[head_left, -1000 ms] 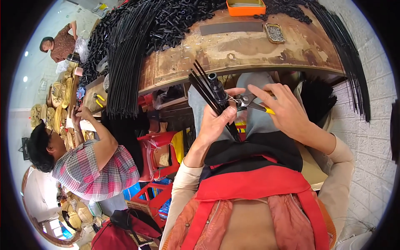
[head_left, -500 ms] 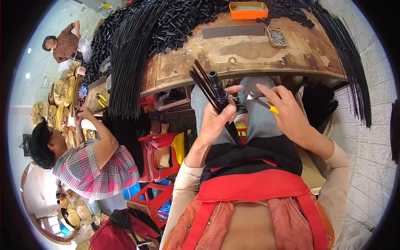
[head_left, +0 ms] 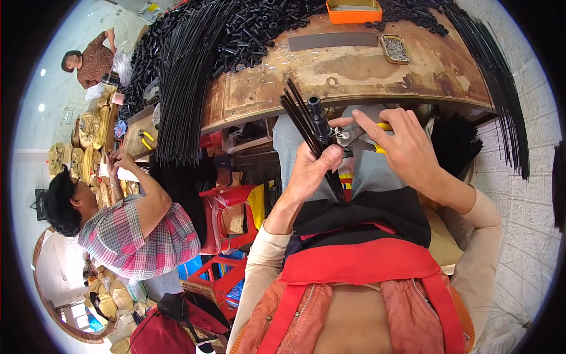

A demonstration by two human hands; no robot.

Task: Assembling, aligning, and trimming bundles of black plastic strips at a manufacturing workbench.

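My left hand [head_left: 312, 168] is wrapped round a black tube [head_left: 320, 125] and a bundle of thin black rods [head_left: 299, 121], held tilted above my lap. Its thumb presses against the tube's side. Fine pale wire ends [head_left: 338, 135] stick out from the tube beside that thumb. In my right hand [head_left: 411, 150] are pliers [head_left: 357, 141] with yellow handles, gripped between thumb and fingers. The plier jaws are right at the wire ends; whether they bite on them I cannot tell. The lower ends of the rods run down between my legs.
A worn wooden table [head_left: 354, 74] spans ahead, with a heap of black tubes [head_left: 247, 41], a long rod bundle [head_left: 187, 100], an orange box [head_left: 354, 13] and a tray of small metal pieces [head_left: 394, 48]. A co-worker [head_left: 138, 230] is at left; a white brick wall [head_left: 513, 206] is at right.
The pliers have moved left to the wire ends at the tube, and their yellow handles now show spread in my right hand. My left hand and its bundle have shifted slightly right.
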